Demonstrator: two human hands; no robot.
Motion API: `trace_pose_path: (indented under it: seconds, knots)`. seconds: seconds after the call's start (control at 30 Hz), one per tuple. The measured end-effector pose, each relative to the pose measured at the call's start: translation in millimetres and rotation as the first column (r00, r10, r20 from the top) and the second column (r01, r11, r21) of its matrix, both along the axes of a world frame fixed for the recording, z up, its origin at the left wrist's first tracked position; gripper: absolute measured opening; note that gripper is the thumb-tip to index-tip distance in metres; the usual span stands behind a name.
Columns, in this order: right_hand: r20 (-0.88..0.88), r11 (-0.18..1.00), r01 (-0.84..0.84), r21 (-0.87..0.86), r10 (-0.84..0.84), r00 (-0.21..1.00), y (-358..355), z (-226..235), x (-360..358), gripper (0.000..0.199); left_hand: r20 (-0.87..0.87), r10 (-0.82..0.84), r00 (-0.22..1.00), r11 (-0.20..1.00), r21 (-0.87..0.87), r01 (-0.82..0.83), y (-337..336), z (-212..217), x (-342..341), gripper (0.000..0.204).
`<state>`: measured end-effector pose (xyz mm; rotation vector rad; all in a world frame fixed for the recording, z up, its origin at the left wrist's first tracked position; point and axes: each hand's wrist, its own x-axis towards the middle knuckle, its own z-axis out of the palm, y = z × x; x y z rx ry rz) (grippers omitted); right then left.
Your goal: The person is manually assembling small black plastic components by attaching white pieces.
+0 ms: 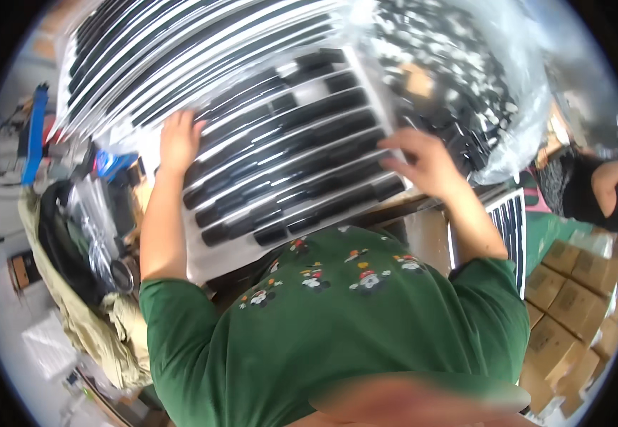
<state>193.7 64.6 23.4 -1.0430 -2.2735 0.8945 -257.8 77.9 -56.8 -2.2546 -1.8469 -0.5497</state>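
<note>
Here the left hand [179,141] lies flat, fingers spread and pointing away from the person, on the left edge of a white moulded plastic tray [287,142] that rests tilted on the workbench in front of the green-shirted torso. The palm presses on the tray's surface and grips nothing. The right hand [423,165] sits at the tray's right edge, fingers loosely curled and a little apart, the fingertips touching the rim near the lower right corner; whether the thumb hooks under the rim cannot be told.

The tray holds long rows of slim black oblong parts [302,153], laid end to end in parallel grooves, with white ridges between the rows. Most grooves look filled from one side to the other.

Behind it, further from the person, a stack of similar white trays with black strips [181,50] fans out, its edges overlapping. To the right of that stack, a large clear plastic bag [465,78] bulges with loose small black pieces, its film glossy and creased; it touches the tray's far right corner.

At the right, another striped tray [509,220] stands on edge beside brown cardboard boxes [565,299]. A second person [593,188] in dark clothing sits beyond them. On the left lies a beige cloth [88,320] with black straps.
</note>
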Motion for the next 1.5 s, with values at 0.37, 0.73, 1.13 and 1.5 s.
trace_pose_path:
  seconds: [0.37, 0.73, 1.13, 1.5]
  knots:
    - [0.627, 0.887, 0.419, 0.194, -0.441, 0.642, 184.1, -94.6, 58.8, 0.042, 0.892, 0.261, 0.369, 0.918, -0.347, 0.190, -45.9, 23.5, 155.2, 0.017]
    - [-0.438, 0.994, 0.032, 0.102, 0.016, 0.899, 14.4, -14.2, -45.1, 0.030, 0.697, -0.030, 0.716, 0.939, -0.225, 0.259, -67.8, 55.4, 210.1, 0.023]
    - [-0.360, 0.988, -0.154, -0.009, 0.141, 0.922, -26.2, -6.0, -43.0, 0.079, 0.763, 0.644, -0.058, 0.506, -0.368, 0.780, -93.7, 73.6, 226.7, 0.025]
    - [-0.199, 0.993, -0.101, -0.057, 0.088, 0.976, 27.6, 4.7, -27.3, 0.073, 0.856, 0.472, 0.209, 0.666, -0.502, 0.551, -79.3, 45.0, 217.0, 0.027]
